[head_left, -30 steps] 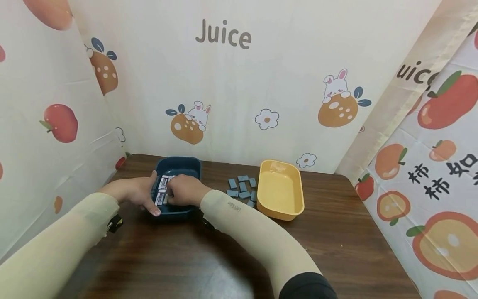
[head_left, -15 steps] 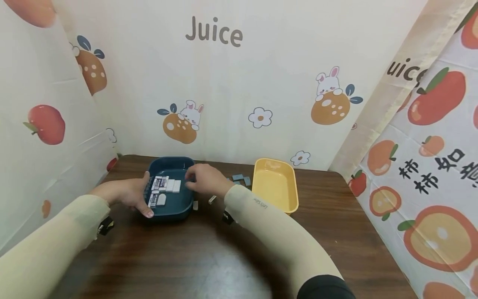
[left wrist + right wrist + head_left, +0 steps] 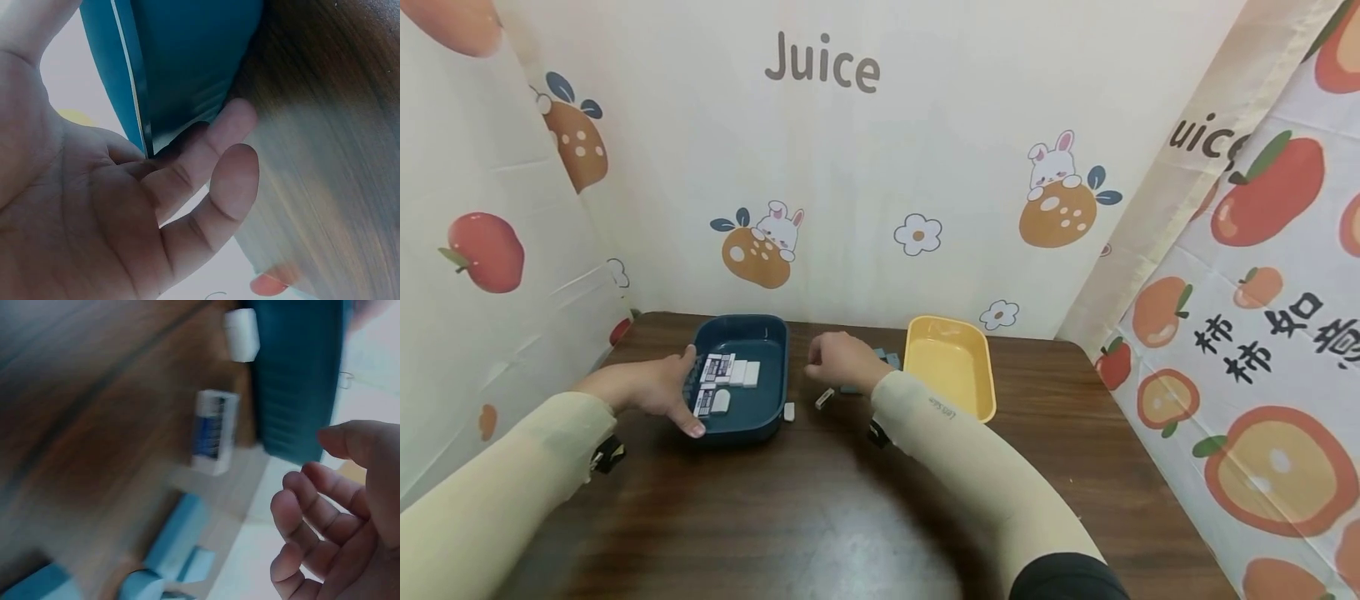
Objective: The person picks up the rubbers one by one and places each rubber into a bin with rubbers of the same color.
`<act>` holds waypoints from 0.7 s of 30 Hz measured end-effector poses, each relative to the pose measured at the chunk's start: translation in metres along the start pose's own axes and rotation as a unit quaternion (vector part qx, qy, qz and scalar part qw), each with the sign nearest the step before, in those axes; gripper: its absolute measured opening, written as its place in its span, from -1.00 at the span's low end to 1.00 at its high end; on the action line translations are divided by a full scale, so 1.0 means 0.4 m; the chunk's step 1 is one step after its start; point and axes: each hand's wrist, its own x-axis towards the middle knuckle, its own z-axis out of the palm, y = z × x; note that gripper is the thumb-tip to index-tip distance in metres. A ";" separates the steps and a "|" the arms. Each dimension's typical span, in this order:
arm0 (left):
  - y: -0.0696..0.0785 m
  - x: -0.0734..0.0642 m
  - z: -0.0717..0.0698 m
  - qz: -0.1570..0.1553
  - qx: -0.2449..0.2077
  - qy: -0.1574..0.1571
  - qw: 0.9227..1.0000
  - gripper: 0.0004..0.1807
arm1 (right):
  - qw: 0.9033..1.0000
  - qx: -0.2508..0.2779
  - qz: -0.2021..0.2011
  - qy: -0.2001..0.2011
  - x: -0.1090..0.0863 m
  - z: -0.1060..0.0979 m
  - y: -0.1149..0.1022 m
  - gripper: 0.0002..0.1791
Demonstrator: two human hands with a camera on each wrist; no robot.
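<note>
My left hand [image 3: 655, 390] lies along the left side of a dark blue bin [image 3: 771, 417], thumb spread toward its near corner. In the left wrist view, its slightly bent fingers [image 3: 234, 181] are by the bin's outer wall. Inside the bin are several white blocks [image 3: 751, 374], some in printed sleeves, which look like erasers. Just right of the bin, my right hand [image 3: 844, 360] hovers over the table with loosely curled fingers and nothing in them. Below it lies an eraser [image 3: 215, 432] in a blue-and-black printed sleeve. A plain white block [image 3: 242, 334] sits beside the bin wall.
Several blue-grey blocks [image 3: 178, 536] lie on the table, partly hidden by my right arm in the head view. A yellow bin [image 3: 951, 367] stands to their right. Patterned curtains [image 3: 917, 150] close off the back and both sides of the brown table [image 3: 820, 517].
My right hand has left the inside of the blue bin, crossing its right rim to hang over the table. My left hand stays at the bin's left side. The head view has shifted slightly.
</note>
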 end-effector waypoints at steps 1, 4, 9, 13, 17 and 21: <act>0.000 -0.001 0.000 -0.003 0.000 -0.003 1.000 0.83 | 1.000 -0.010 -0.001 -0.009 -0.001 0.003 0.004 -0.80; 0.002 -0.002 -0.002 -0.007 0.001 -0.005 1.000 0.84 | 0.999 -0.031 -0.007 -0.031 -0.008 0.009 0.012 -0.80; 0.005 -0.003 -0.004 -0.008 0.003 -0.004 1.000 0.84 | 0.997 -0.059 0.000 -0.048 -0.012 0.018 0.018 -0.62; 0.005 -0.004 -0.002 -0.015 -0.008 -0.009 1.000 0.85 | 0.994 -0.091 0.008 -0.053 -0.015 0.029 0.023 -0.53; 0.006 -0.004 -0.002 -0.014 -0.009 -0.010 1.000 0.84 | 0.994 -0.091 0.012 -0.053 -0.021 0.035 0.022 -0.54; 0.008 -0.004 -0.004 -0.016 -0.004 -0.008 1.000 0.83 | 0.996 -0.077 0.008 -0.054 -0.022 0.037 0.019 -0.58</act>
